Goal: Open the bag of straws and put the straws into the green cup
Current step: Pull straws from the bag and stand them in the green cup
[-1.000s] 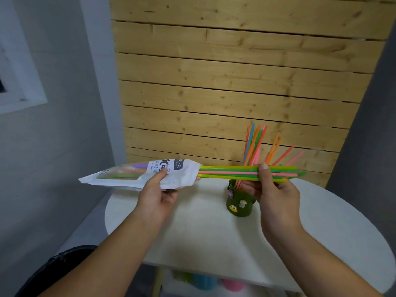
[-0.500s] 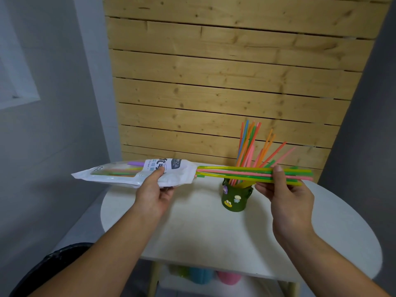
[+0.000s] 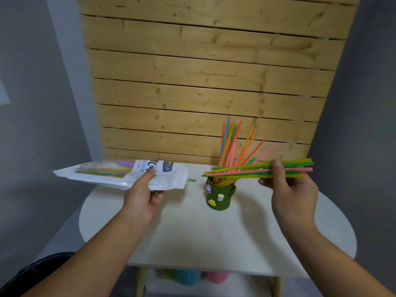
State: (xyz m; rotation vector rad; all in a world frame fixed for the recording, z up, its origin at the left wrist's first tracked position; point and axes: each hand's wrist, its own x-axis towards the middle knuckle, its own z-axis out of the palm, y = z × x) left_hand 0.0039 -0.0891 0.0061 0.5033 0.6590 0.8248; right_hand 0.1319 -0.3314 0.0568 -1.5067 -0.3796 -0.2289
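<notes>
Change since half a second ago: the bundle of straws [image 3: 257,169] in your right hand [image 3: 294,189] is now fully clear of the bag [image 3: 120,174], with a gap between the two; before, the straws reached into the bag's mouth.

Right hand: at right centre of frame, pinching the bundle near its right end, thumb on top, straws lying nearly level above the green cup [image 3: 220,197].

Left hand [image 3: 142,196]: at left centre, gripping the white bag from below, thumb pressed on its printed face. A green straw end [image 3: 191,180] pokes from the mouth; more coloured straws show through the clear panel.

Surface: round white table [image 3: 214,236], before a wooden slat wall [image 3: 203,82], grey walls either side.

Container: green cup at centre, upright on the table, holding a spray of standing straws [image 3: 230,146].
</notes>
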